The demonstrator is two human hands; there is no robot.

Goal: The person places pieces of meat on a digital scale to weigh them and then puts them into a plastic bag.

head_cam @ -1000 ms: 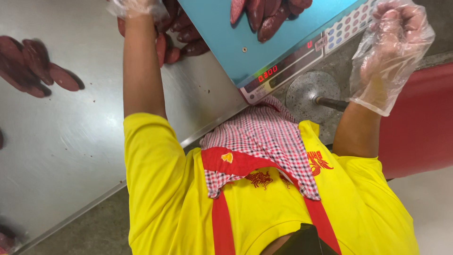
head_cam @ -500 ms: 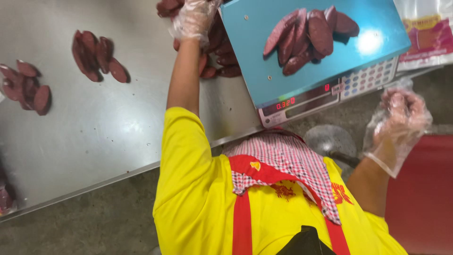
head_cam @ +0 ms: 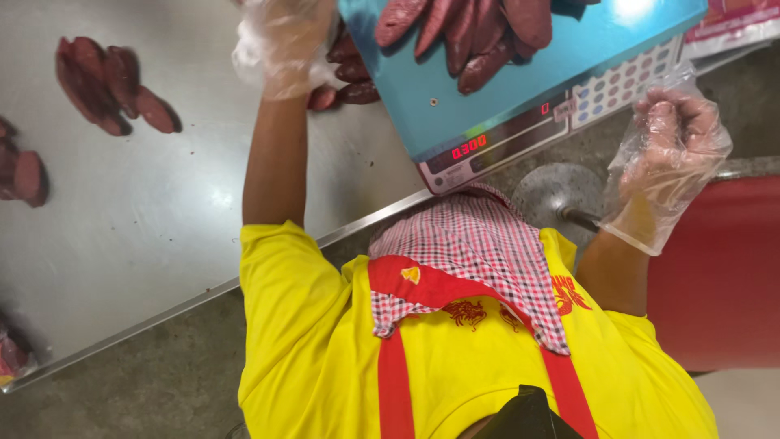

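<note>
**Two gloved hands at the weighing station: one over loose slices, one idle**

Several dark red meat slices (head_cam: 479, 32) are lying piled on the blue platform of a weighing scale (head_cam: 455, 106), which is sitting at the near edge of the steel desk (head_cam: 162, 236). The left hand (head_cam: 280, 45), in a clear plastic glove, is hovering just left of the scale over a small heap of loose slices (head_cam: 349, 81) on the desk; whether its fingers are gripping a slice cannot be told, as the crumpled glove is hiding them. The right hand (head_cam: 670, 146), also gloved, is hanging off the desk's edge to the right of the scale, fingers loosely curled and holding nothing, well apart from the slices on the platform. Further slices (head_cam: 110, 81) are resting on the desk at far left, well away from both hands.
</note>
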